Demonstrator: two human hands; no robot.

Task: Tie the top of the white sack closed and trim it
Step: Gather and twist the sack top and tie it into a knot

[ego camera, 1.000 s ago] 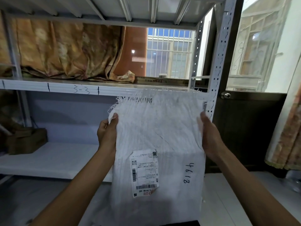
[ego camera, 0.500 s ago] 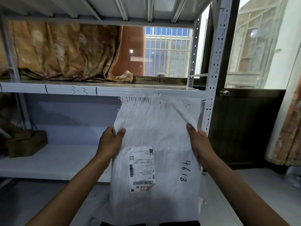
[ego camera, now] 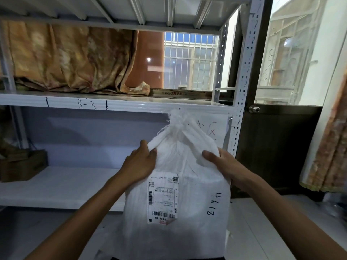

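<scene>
A white woven sack (ego camera: 189, 199) stands upright in front of me, full, with a shipping label (ego camera: 162, 198) and the handwritten number 4613 on its face. Its top is bunched into a narrow frayed neck (ego camera: 177, 121) near the shelf edge. My left hand (ego camera: 139, 164) pinches a fold of the sack's left shoulder between thumb and fingers. On the right shoulder, my right hand (ego camera: 221, 164) grips gathered cloth. No tie or cutting tool is in view.
A white metal rack stands behind the sack, its middle shelf (ego camera: 112, 106) marked 3-3, with an orange-brown curtain (ego camera: 65, 59) behind. A brown box (ego camera: 22, 166) sits on the lower shelf at left. A dark door with a knob (ego camera: 254, 109) is at right.
The sack's top was held flat and wide; both hands slid down and inward, and the top is now gathered into a narrow bunch.
</scene>
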